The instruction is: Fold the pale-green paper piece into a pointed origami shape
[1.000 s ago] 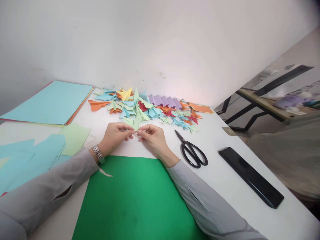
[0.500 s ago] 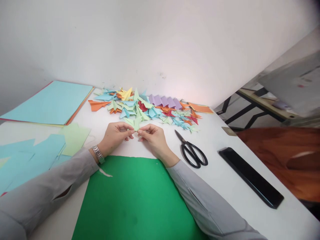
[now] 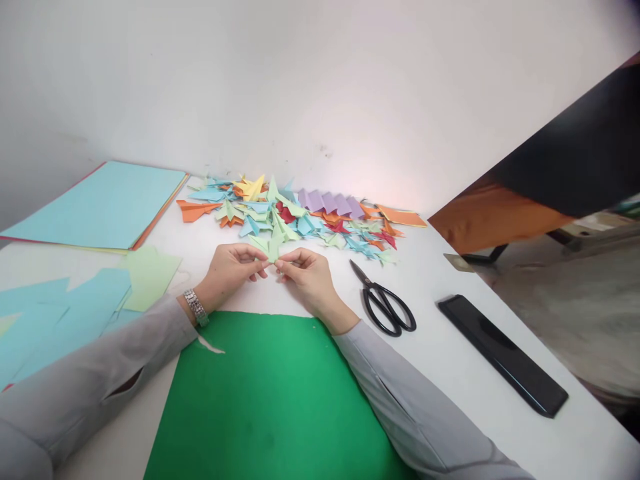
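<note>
Between my two hands is a small light green folded paper plane, pinched at its near end by both sets of fingertips. My left hand, with a metal watch on the wrist, closes thumb and forefinger on its left side. My right hand pinches it from the right. The fingers partly cover its near end. Just beyond lies a heap of small folded paper planes in yellow, green, blue, orange and red. A green sheet lies below my wrists.
Black-handled scissors lie right of my right hand, with a long black case further right. Large coloured sheets are stacked at the far left. Cut blue pieces lie near my left sleeve. Purple pleated paper sits by the wall.
My hands and the green paper plane stay almost in place. Beyond the table's right edge, blurred orange and dark shapes have shifted, covering the frame seen there before.
</note>
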